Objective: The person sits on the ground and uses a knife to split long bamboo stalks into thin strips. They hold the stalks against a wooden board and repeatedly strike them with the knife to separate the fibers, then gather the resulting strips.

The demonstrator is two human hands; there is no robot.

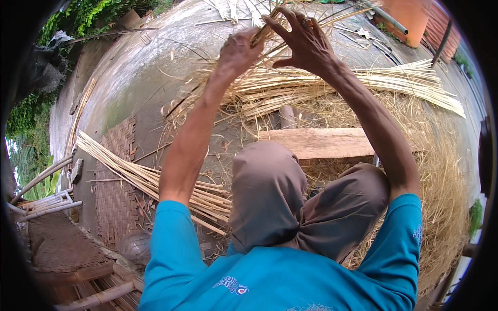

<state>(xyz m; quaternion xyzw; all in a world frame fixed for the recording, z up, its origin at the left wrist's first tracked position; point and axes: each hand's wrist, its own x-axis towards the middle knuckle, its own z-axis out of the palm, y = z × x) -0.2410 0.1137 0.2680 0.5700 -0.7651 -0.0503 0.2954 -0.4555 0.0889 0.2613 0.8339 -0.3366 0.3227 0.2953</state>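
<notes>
Both my arms reach forward, to the top of the head view. My left hand [241, 51] is closed around a bunch of thin, tan bamboo-like strips [266, 32], whose loose ends fan out around it. Beside it, my right hand [310, 47] is open, its thumb held well apart and its fingertips at the upper part of the bunch. Whether those fingertips press on the strips I cannot tell. Below the hands lies a pile of long, pale split strips [399, 78]. Fine curly shavings [436, 135] spread to the right of my knees.
A wooden plank [321, 143] lies just beyond my knees. To the left, a bundle of slender sticks [140, 173] rests partly over a woven mat [115, 202]. A bamboo frame [49, 202] stands at the far left. An orange container [407, 20] is at the far right.
</notes>
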